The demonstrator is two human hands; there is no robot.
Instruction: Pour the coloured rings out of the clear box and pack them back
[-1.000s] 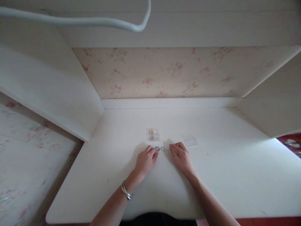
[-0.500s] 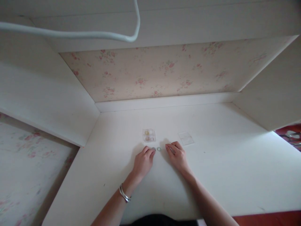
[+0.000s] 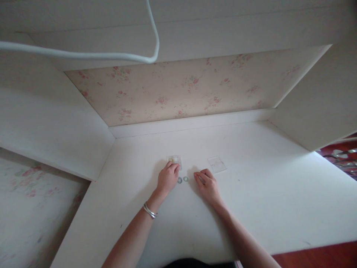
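Observation:
My left hand (image 3: 167, 177), with a silver bracelet at the wrist, reaches over the near side of a small clear compartment box (image 3: 169, 158). Its fingertips are pinched together at the box and cover part of it; whatever they hold is hidden. Something yellowish shows inside the box. On the tabletop just in front lie a grey ring (image 3: 180, 180) and, beside it, a pale green ring (image 3: 186, 179). To the right of these, my right hand (image 3: 208, 186) rests on the surface with fingers curled and thumb and fingertip together. Its contents cannot be made out.
A clear square lid (image 3: 217, 164) lies flat behind my right hand. The white tabletop (image 3: 267, 193) is bordered by side panels and a flowered back wall (image 3: 167, 96). A white cable (image 3: 92, 56) hangs across the upper left.
My left hand has left the grey ring lying beside the green one and moved forward to the box. My right hand stays nearly where it was. The view has shifted slightly.

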